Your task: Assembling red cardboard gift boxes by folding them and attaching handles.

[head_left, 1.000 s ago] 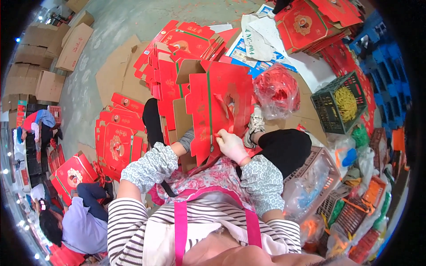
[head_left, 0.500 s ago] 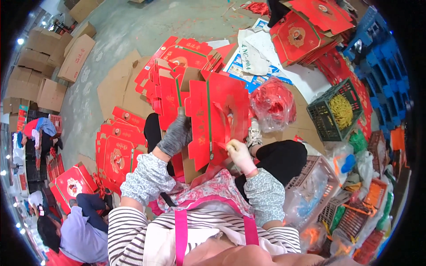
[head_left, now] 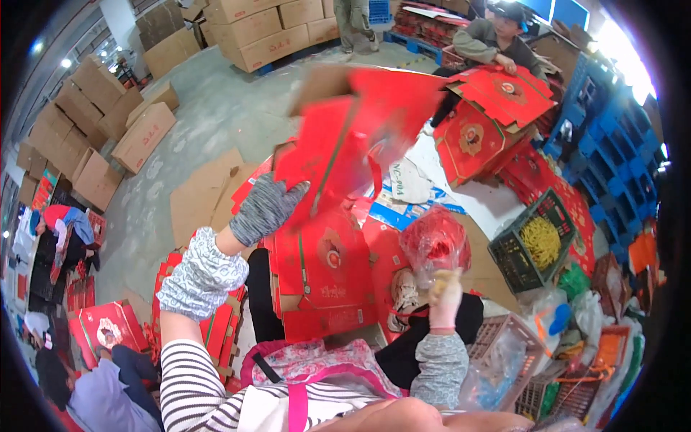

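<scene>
Gripping the lower left edge of a red carton (head_left: 371, 119), the grey-gloved left hand (head_left: 265, 209) is clamped on the cardboard. The carton rises above and to the right of that hand, blurred and tilted. Well apart from it, the pale-gloved right hand (head_left: 445, 297) is raised in front of the person's right knee; blur hides whether its fingers hold anything. Beneath the carton, before the lap, more flat red cartons (head_left: 324, 255) lie piled. A red bundle in clear plastic (head_left: 435, 241) sits just beyond the right hand, and farther right stands a green crate (head_left: 512, 253) with yellow strands.

Half a second ago the carton stood close to the lap, the right hand at its lower right edge; now it is lifted away, that hand is clear of it, and the pile in front shows more fully.
</scene>
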A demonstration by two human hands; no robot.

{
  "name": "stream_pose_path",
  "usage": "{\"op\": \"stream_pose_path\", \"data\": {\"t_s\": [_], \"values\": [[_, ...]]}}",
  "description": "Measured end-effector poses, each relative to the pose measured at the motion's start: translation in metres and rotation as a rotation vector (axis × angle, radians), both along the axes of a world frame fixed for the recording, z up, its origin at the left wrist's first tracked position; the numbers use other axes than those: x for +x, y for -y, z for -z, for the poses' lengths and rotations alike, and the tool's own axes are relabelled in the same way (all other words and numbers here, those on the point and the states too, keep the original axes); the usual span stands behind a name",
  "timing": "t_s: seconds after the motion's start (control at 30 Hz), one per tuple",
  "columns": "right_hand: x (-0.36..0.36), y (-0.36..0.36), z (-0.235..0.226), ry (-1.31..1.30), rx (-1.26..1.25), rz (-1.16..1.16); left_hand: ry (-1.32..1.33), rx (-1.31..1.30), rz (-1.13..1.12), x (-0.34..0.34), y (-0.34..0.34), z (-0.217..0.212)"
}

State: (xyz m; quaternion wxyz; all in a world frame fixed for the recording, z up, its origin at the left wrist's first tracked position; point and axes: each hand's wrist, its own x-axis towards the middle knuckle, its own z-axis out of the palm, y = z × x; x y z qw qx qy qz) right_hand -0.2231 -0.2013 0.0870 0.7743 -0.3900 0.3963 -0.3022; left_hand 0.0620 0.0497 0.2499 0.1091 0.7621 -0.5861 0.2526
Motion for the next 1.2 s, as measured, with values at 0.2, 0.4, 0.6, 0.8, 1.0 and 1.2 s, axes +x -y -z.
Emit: {"op": "stream_pose_path", "data": {"t_s": [0.2, 0.4, 0.6, 0.8, 1.0, 1.2], "values": [[-0.009, 0.055, -0.031, 0.206, -0.049, 0.061, -0.079, 0.216, 0.026, 0.012, 0.008, -0.008], [0.012, 0.057, -0.020, 0.046, -0.256, -0.169, 0.138, 0.309, 0.340, 0.006, 0.011, 0.050], [0.032, 0.029, -0.025, -0.041, -0.480, -0.329, -0.054, 0.516, 0.328, -0.010, -0.011, 0.116], [0.036, 0.027, 0.005, -0.127, -0.496, -0.233, -0.116, 0.482, 0.409, -0.015, -0.017, 0.155], [0.044, 0.016, -0.006, -0.082, -0.498, -0.344, -0.298, 0.728, 0.297, -0.004, -0.025, 0.154], [0.033, 0.013, 0.004, -0.147, -0.633, -0.300, -0.617, 1.065, 0.209, 0.001, 0.002, 0.138]]}}
